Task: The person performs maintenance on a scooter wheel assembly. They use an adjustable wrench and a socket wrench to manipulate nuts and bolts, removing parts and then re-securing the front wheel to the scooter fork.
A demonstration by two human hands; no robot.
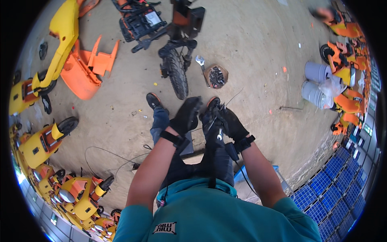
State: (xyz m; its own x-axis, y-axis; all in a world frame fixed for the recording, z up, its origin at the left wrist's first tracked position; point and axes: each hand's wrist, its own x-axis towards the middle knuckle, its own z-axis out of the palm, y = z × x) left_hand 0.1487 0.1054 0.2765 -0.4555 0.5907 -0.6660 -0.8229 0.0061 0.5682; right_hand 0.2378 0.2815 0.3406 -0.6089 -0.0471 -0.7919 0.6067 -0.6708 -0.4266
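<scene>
My gloved left hand (pixel 186 114) is raised over my lap with its fingers bent together; anything inside them is hidden. My gloved right hand (pixel 229 121), over my right thigh, is closed around a small metal object (pixel 221 108) that I cannot make out, with a thin wire (pixel 234 96) rising from it. A silver open-ended wrench (pixel 219 135) is just below that hand, against my leg. Beyond my feet stand a black fork and tyred wheel (pixel 175 72). An adjustable wrench (pixel 200 61) lies on the floor beside a box of small parts (pixel 216 77).
Yellow scooters (pixel 40 145) and loose orange body panels (pixel 80 72) lie to my left. A black chassis (pixel 139 22) is ahead. Buckets (pixel 316 92) and orange scooters (pixel 344 105) line the right, with blue pallets (pixel 330 189) behind me. A cable (pixel 98 148) loops across the floor (pixel 266 113).
</scene>
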